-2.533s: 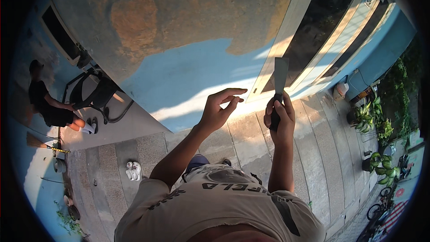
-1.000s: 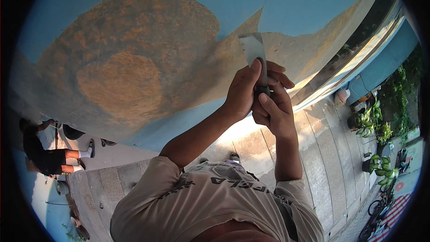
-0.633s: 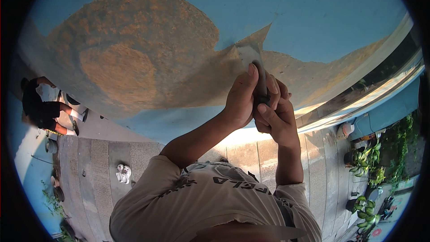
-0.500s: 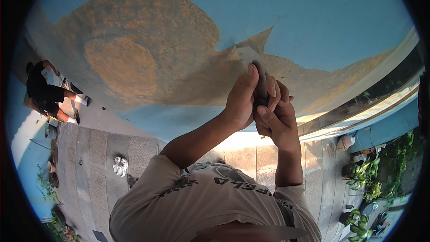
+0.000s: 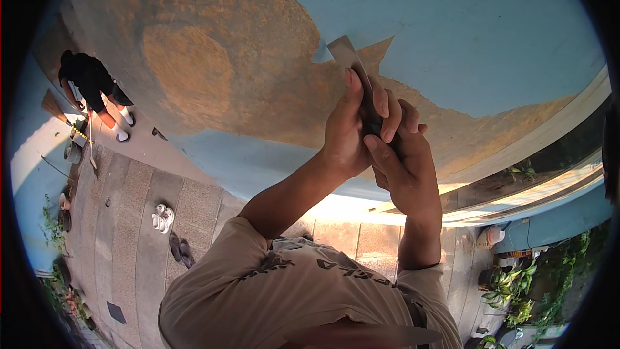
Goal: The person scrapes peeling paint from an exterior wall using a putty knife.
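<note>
Both my hands are wrapped round the dark handle of a paint scraper (image 5: 347, 53), whose flat metal blade points up and to the left. My left hand (image 5: 345, 129) grips from the left, its thumb lying along the tool near the blade. From the right, my right hand (image 5: 410, 158) closes round the lower handle. The blade is at the ragged edge of the blue paint on the wall (image 5: 465, 32); whether it touches cannot be made out. Around it, a bare brown-grey patch (image 5: 258, 64) spreads left and below, with a pointed notch just right of the blade.
At the far left another person (image 5: 93, 84) in dark clothes bends over near a broom (image 5: 53, 105). White clogs (image 5: 163, 218) and dark sandals (image 5: 181, 250) lie on the tiled floor (image 5: 139, 194). Potted plants (image 5: 510, 284) stand at the lower right, beyond a ledge.
The scraper's blade has moved up and left along the paint edge and is more tilted. My view has shifted slightly. The other person has bent lower.
</note>
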Demonstrator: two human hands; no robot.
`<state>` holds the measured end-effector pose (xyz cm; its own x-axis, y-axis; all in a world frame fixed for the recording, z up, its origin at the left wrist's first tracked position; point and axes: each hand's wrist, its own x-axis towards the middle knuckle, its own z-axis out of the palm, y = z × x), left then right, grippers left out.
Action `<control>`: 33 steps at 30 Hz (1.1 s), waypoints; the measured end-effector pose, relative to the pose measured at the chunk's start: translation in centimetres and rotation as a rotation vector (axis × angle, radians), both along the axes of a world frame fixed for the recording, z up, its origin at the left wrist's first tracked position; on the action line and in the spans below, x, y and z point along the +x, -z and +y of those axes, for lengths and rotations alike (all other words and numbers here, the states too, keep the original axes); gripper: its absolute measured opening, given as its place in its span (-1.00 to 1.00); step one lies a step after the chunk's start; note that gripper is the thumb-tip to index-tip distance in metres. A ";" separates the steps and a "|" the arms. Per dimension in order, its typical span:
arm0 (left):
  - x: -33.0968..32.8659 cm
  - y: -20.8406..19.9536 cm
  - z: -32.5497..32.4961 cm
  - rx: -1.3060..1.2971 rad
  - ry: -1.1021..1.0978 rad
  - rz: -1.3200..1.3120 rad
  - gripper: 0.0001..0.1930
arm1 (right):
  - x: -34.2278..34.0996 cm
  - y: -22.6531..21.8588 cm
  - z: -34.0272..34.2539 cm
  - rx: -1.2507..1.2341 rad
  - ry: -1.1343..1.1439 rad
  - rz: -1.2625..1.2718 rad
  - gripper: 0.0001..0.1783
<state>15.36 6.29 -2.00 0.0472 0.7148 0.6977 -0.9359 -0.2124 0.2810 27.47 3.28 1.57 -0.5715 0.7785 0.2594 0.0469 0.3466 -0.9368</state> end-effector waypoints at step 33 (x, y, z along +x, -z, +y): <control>0.5 0.0 -0.8 -0.182 -0.148 0.095 -0.39 | 1.3 3.9 1.4 -0.505 -0.427 0.501 -0.77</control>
